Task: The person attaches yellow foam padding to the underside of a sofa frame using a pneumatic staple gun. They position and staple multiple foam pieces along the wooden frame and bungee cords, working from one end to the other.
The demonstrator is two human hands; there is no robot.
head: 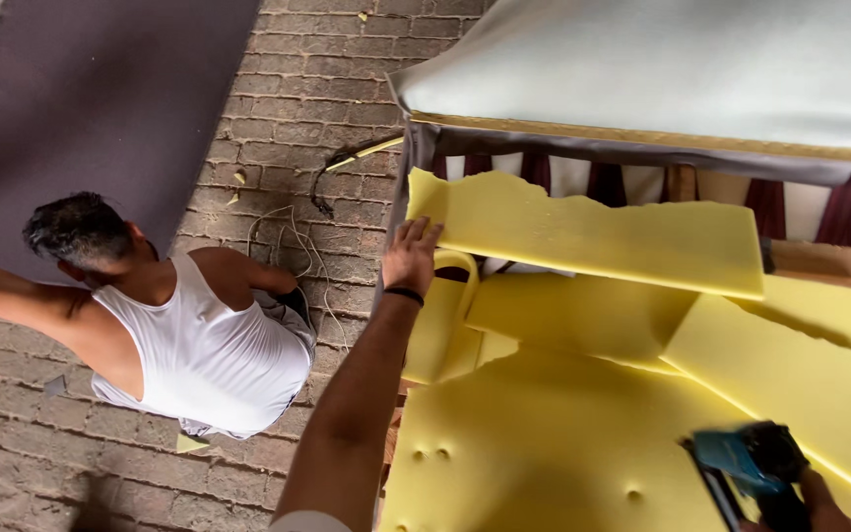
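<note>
The left hand (411, 258) is pressing flat, fingers spread, against the yellow foam slab (593, 232) beside it; the right hand (819, 502), mostly cut off, is clamping a blue tool (751, 463).

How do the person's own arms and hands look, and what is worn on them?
The left arm is bare from the hand up to near the shoulder, where a white sleeve edge shows. A thin black band sits around the left wrist. The left hand wears no glove. Only a small part of the right hand shows at the bottom edge; it seems bare too.

free: brick floor (288, 108) left | blocked: crouching co-worker (199, 355), stacked foam slabs (603, 232) right
</note>
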